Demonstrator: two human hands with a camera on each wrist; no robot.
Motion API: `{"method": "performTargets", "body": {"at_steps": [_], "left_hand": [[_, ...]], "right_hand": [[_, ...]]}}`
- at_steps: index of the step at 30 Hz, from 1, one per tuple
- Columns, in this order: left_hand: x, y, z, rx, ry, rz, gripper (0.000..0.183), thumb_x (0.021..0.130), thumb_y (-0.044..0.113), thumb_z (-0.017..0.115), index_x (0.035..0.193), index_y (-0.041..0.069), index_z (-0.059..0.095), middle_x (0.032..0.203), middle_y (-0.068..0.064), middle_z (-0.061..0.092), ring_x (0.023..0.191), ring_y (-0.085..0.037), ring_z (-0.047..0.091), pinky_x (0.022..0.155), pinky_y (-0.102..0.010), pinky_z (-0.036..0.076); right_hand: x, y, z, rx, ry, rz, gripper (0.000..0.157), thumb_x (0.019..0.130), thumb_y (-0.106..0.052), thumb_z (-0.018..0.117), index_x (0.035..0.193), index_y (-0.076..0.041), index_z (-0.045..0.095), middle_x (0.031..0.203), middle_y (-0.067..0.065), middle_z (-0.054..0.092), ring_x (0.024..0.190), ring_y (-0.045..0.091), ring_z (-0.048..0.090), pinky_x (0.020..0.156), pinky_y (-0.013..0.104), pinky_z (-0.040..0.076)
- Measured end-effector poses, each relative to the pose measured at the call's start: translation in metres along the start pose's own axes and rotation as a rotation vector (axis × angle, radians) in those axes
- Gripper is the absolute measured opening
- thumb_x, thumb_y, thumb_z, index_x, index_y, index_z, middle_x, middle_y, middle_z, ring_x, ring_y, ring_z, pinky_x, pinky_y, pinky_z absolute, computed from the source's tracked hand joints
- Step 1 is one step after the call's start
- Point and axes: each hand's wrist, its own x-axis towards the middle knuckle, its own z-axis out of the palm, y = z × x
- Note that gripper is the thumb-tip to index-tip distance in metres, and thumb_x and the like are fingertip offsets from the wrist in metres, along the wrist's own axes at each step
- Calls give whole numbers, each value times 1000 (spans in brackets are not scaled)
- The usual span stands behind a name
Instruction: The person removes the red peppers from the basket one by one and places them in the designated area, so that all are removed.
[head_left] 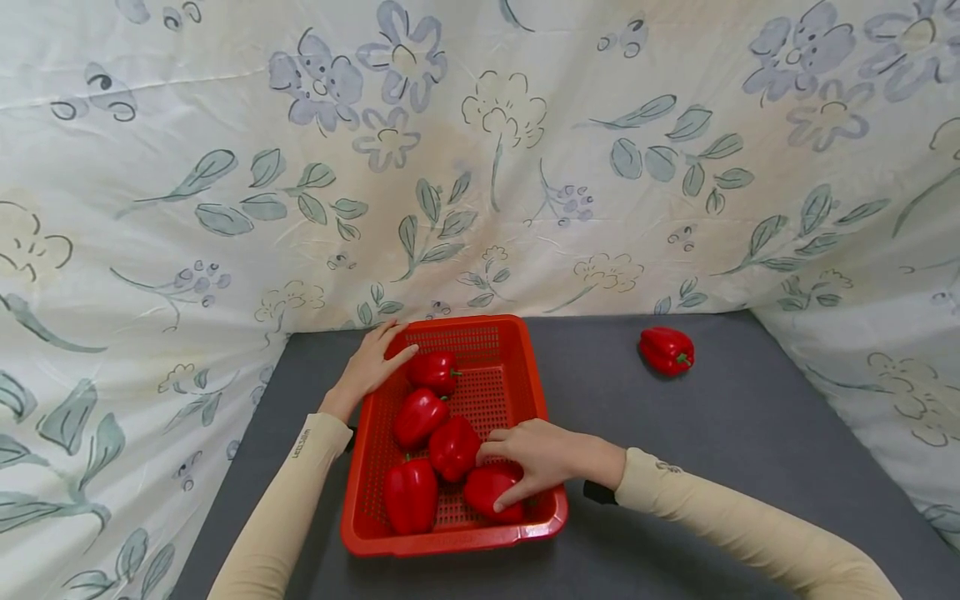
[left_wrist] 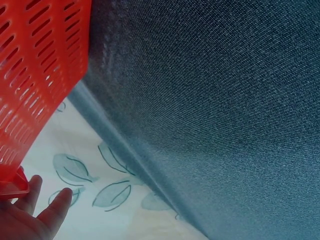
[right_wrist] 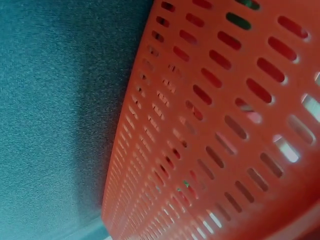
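Note:
A red plastic basket (head_left: pixel 536 392) with slotted walls stands on the grey cloth, several red bell peppers lying in it. At its near right corner my right hand (head_left: pixel 536 454) holds a red bell pepper (head_left: pixel 487 492), thumb on the near side and fingers on the far side. Beside that one lies another bell pepper (head_left: pixel 454 448). My left hand (head_left: pixel 371 362) rests on the basket's far left rim, fingers extended. In the left wrist view, fingers (left_wrist: pixel 55 212) spread beside the rim. The right wrist view shows the basket wall (right_wrist: pixel 220 120) but hides the right hand.
One more red bell pepper (head_left: pixel 667 351) lies on the grey cloth (head_left: pixel 600 392) to the right of the basket. A white curtain with a flower print (head_left: pixel 480 167) hangs behind and along both sides of the table.

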Motion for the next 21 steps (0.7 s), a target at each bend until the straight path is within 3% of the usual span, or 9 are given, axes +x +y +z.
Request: {"method": "performTargets", "body": {"at_steps": [11, 21], "left_hand": [[-1, 2, -1, 6, -6, -12, 70, 89, 60, 42, 145, 20, 33, 153, -6, 20, 139, -30, 19, 102, -62, 29], [-1, 2, -1, 5, -5, -4, 70, 89, 61, 41, 145, 20, 33, 154, -6, 19, 139, -30, 18, 102, -61, 29]], "right_hand": [[2, 0, 3, -49, -48, -39, 63, 73, -69, 58, 122, -29, 55, 110, -11, 62, 80, -2, 56, 63, 11, 41], [0, -2, 1, 21, -87, -44, 61, 75, -62, 63, 125, -28, 53, 114, -11, 61, 88, -1, 57, 68, 14, 46]]}}
